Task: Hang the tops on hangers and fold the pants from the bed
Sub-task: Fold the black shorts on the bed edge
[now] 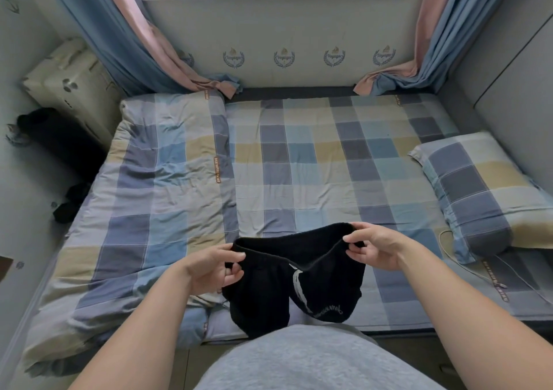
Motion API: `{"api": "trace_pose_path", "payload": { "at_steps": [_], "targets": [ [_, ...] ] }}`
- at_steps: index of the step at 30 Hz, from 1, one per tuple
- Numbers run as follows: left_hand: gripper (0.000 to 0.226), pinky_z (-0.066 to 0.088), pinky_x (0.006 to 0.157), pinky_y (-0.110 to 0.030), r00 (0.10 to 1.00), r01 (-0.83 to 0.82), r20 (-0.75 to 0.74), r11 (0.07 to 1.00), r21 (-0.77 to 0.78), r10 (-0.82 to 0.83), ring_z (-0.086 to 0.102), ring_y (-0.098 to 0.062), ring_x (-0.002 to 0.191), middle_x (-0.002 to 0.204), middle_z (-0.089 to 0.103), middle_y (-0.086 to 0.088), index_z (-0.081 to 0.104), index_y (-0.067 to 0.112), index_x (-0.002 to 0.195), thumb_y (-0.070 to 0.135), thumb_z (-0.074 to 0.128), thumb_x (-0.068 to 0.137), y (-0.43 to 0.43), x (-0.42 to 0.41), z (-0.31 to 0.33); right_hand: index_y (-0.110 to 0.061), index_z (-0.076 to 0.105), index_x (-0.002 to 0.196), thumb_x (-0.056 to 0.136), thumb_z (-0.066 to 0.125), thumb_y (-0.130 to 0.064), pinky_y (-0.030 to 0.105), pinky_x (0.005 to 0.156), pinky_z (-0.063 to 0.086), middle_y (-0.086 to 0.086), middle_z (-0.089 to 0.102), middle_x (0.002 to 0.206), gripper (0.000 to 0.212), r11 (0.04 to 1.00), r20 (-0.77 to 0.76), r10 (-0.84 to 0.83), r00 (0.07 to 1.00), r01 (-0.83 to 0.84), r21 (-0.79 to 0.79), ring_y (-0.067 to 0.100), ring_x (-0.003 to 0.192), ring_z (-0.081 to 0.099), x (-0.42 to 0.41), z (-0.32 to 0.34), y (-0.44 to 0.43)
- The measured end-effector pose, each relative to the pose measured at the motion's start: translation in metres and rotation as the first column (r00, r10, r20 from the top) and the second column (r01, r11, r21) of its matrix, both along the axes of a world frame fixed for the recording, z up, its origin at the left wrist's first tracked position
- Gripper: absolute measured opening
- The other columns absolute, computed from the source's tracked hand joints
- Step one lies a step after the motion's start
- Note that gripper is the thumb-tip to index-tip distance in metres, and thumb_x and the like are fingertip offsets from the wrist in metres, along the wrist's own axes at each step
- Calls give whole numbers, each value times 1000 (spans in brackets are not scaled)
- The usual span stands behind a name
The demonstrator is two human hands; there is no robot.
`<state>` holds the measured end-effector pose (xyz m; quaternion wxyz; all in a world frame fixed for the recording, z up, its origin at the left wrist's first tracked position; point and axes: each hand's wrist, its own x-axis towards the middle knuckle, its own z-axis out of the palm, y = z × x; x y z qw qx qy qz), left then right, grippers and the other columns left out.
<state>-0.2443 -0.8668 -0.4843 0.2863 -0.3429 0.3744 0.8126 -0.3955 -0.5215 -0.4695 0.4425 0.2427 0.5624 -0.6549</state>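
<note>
Black pants [269,293] with a white stripe and white lettering hang over the near edge of the bed [314,165]. My left hand [214,267] pinches the waistband at its left end. At the right end of the waistband, my right hand [374,247] pinches the cloth between thumb and fingers. The waistband is stretched between the two hands and gapes open. The lower part of the pants is hidden behind my grey top.
A folded checked quilt [143,195] covers the left half of the bed, and a checked pillow [484,192] lies at the right. A white cable [466,270] runs along the sheet near the pillow. Curtains [143,36] hang at the far corners. A cream suitcase [71,84] and dark items stand at the left.
</note>
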Motion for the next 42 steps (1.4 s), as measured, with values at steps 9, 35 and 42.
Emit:
{"api": "trace_pose_path", "payload": {
  "at_steps": [9, 35, 42],
  "targets": [
    [5, 59, 82, -40, 971, -12, -163, 646, -764, -175, 69, -25, 86, 94, 72, -7, 72, 15, 99, 16, 69, 95, 11, -20, -6, -20, 75, 100, 93, 72, -17, 35, 75, 57, 4, 71, 93, 8, 878, -504, 357, 786, -98, 469, 19, 78, 67, 8, -7, -7],
    [22, 57, 93, -48, 927, -232, -371, 866, -443, 58, 71, -28, 103, 113, 72, -18, 61, 11, 119, 21, 49, 105, 91, -49, 77, -14, 68, 101, 95, 68, -22, 21, 71, 57, 2, 74, 92, 10, 935, -706, 353, 614, -242, 258, 11, 86, 73, 37, 87, -85],
    [57, 56, 95, -46, 802, -22, -504, 826, -563, -321, 69, -25, 107, 117, 67, -14, 54, 12, 126, 2, 71, 72, 92, -44, 88, -21, 77, 99, 99, 52, -6, 14, 77, 48, -5, 76, 86, 29, 835, -727, 515, 455, -459, 304, -1, 84, 65, 40, 107, -81]
  ]
}}
